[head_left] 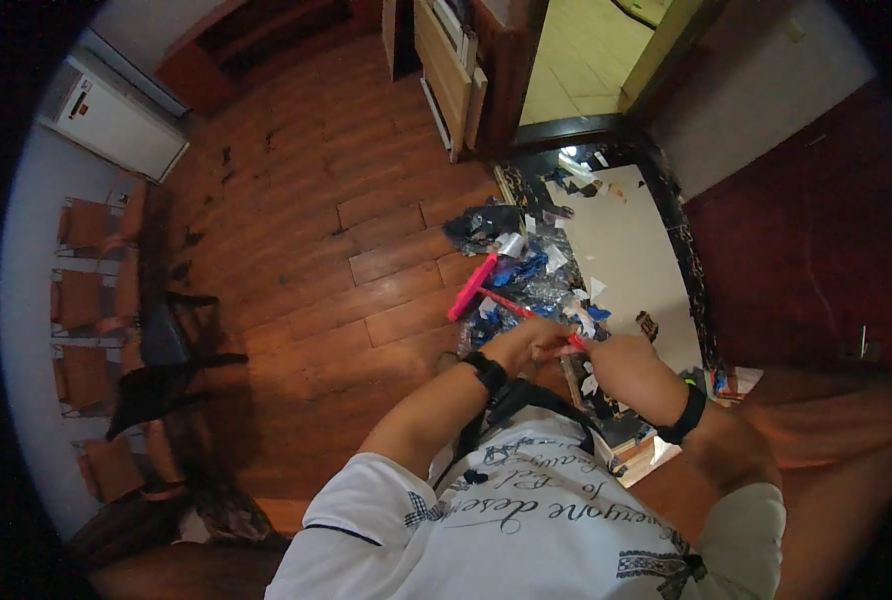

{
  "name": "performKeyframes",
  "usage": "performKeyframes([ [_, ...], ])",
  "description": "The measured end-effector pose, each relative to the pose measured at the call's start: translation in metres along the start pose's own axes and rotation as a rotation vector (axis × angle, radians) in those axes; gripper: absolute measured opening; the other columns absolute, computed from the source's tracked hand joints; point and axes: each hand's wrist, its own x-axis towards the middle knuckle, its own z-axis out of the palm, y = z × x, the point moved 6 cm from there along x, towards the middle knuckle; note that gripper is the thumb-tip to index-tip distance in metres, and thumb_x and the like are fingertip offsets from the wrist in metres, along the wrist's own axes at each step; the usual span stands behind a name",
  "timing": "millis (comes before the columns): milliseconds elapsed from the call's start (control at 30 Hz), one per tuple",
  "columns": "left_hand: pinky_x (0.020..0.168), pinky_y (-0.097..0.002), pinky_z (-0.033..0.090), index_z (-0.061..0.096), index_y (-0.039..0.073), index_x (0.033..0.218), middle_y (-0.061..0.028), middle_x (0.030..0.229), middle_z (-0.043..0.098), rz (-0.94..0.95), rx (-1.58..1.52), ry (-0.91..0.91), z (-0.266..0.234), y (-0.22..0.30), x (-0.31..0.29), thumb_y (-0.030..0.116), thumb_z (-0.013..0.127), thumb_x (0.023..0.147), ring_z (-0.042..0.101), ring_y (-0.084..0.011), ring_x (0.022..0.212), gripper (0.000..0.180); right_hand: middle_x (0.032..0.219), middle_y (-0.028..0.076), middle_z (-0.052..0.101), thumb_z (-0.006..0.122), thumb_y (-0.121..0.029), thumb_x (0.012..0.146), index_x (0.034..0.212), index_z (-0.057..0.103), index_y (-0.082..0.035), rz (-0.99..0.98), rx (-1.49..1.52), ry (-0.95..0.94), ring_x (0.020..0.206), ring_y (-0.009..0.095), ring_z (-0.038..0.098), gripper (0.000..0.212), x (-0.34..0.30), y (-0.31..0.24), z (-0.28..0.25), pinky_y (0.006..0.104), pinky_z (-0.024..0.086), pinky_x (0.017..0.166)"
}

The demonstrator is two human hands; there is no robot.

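Our pink broom (472, 288) is angling its head along the left edge of the litter (534, 264). We're maybe risking light scraps scattering across the wood floor (336, 285) if we're sweeping too hard. Our left hand (539, 343) and right hand (622, 368) are both gripping the handle (508, 303), fingers curled narrow.

The broom (474, 287) extends forward and left from the left hand (544, 345) and right hand (624, 368), its head at the left edge of the litter (538, 262). The litter lies between the plank floor (336, 260) on the left and the slab (634, 255) on the right, partly over the slab's far end. Beyond is the doorway (586, 60), boards (446, 75) just left of it; a chair (164, 335) stands far left.
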Motion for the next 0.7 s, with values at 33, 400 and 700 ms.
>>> performKeyframes([
  [33, 0.070, -0.0234, 0.056, 0.056, -0.005, 0.100, -0.0147, 0.097, 0.061, 0.007, 0.010, -0.006, -0.006, 0.002, -0.007, 0.018, 0.047, 0.094, 0.063, -0.0179, 0.085, 0.025, 0.071, 0.011, 0.064, 0.051, -0.011, 0.079, 0.104, 0.060, -0.006, -0.022, 0.000, 0.006, 0.065, 0.028, 0.064, 0.027, 0.002, -0.008, -0.009, 0.0406, 0.049, 0.053],
  [400, 0.075, -0.0221, 0.053, 0.058, -0.003, 0.092, -0.0125, 0.094, 0.060, 0.133, 0.021, 0.054, -0.067, 0.017, -0.080, 0.013, 0.051, 0.091, 0.060, -0.0186, 0.090, 0.017, 0.067, 0.011, 0.064, 0.058, -0.016, 0.072, 0.072, 0.067, -0.007, -0.152, 0.049, 0.180, 0.064, 0.025, 0.064, 0.013, 0.041, -0.073, -0.033, 0.0378, 0.048, 0.051],
  [700, 0.078, -0.0307, 0.055, 0.059, -0.003, 0.090, -0.0135, 0.090, 0.063, 0.103, -0.211, 0.006, -0.171, 0.010, -0.066, 0.012, 0.060, 0.085, 0.062, -0.0223, 0.084, 0.016, 0.068, 0.012, 0.064, 0.058, -0.013, 0.072, 0.069, 0.064, -0.006, -0.192, 0.123, 0.201, 0.064, 0.027, 0.065, 0.010, 0.076, -0.129, -0.044, 0.0381, 0.050, 0.053],
])
